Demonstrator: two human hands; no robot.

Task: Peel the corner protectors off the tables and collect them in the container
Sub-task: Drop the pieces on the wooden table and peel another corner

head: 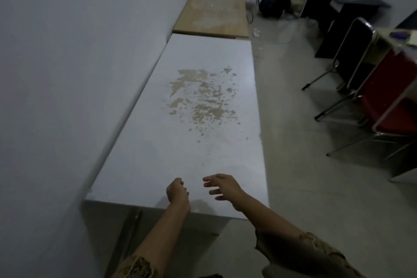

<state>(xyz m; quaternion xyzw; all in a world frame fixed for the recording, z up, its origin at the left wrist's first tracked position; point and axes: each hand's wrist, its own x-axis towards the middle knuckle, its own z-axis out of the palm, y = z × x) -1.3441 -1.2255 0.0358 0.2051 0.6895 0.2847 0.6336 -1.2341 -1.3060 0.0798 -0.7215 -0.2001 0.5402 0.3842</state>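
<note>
Reaching out over the near end of a long white desk [180, 158], both hands hang just above its top. The left hand [177, 192] has its fingers curled in; whether it holds anything cannot be told. Just to its right, the right hand [222, 188] is spread, fingers loose and apart, holding nothing. No corner protector can be made out near either hand; the desk's corners nearest the hands look bare, though the dim light blurs them. Ahead of the hands lies a patch of worn paint [203, 97], and beyond it a tan desk [214, 13]. Far right of the right hand stand folding chairs [352, 56].
</note>
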